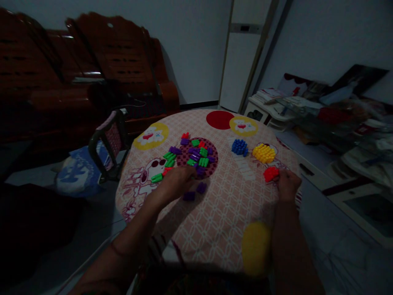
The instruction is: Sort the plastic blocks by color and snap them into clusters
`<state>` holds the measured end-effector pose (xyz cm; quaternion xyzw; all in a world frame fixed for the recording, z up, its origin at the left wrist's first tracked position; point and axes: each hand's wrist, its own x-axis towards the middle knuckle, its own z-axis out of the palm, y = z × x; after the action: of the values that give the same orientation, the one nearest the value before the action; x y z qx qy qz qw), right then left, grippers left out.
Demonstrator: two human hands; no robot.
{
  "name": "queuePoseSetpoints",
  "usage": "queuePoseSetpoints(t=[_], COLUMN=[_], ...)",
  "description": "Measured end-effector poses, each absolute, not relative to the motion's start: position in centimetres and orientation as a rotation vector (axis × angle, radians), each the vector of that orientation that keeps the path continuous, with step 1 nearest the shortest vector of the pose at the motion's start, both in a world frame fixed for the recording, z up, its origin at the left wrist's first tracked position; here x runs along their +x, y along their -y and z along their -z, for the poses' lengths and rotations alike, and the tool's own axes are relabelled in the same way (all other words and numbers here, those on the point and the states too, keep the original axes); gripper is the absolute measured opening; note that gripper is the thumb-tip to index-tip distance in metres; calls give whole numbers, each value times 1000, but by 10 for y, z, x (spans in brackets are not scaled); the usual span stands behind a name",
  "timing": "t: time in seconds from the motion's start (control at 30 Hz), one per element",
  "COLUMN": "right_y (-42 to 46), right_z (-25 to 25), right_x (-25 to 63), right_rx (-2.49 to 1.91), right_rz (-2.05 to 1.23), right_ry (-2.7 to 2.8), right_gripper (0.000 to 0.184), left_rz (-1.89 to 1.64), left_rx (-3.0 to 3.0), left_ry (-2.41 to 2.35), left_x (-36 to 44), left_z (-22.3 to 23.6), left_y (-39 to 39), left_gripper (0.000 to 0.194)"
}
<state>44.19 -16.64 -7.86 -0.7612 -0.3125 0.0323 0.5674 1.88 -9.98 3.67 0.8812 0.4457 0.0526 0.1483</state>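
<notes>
My left hand (181,179) reaches over the scattered plastic building blocks on the left half of the table, its fingers curled together. A purple block (201,170) lies right at its fingertips; whether the fingers grip a piece is hidden. Green blocks (170,159) and more purple blocks (194,155) lie around it, with a few red ones. Closer to me are two loose purple blocks (189,196). At the right, my right hand (288,184) pinches a red block group (271,174) at its edge. Just beyond sit a yellow block cluster (264,153) and a blue block cluster (239,147).
A patterned cloth (215,221) covers the round table. Left of it stands a small chair (110,143), with wooden seating (119,57) behind. A cluttered glass-topped cabinet (307,114) runs along the right. A tall white unit (241,61) stands in the far corner.
</notes>
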Motion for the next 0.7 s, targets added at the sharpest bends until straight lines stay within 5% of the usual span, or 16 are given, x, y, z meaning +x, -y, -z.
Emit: queuePoseSetpoints(t=[0.17,0.4,0.7], right_y=[166,168,168], right_z=[66,67,66], right_x=[429,428,428], right_rx=[-1763,-1777,-1798], right_rz=[-128,-132,-96], right_ry=[692,699,720], right_gripper=[30,30,32], left_rz=[45,-234,-784], left_rx=[2540,2543,2267], left_ry=[-1485,-1570,-1557], left_x=[-18,-17,16], left_z=[-8,22,-25], left_y=[112,114,105], left_gripper=[18,24,35])
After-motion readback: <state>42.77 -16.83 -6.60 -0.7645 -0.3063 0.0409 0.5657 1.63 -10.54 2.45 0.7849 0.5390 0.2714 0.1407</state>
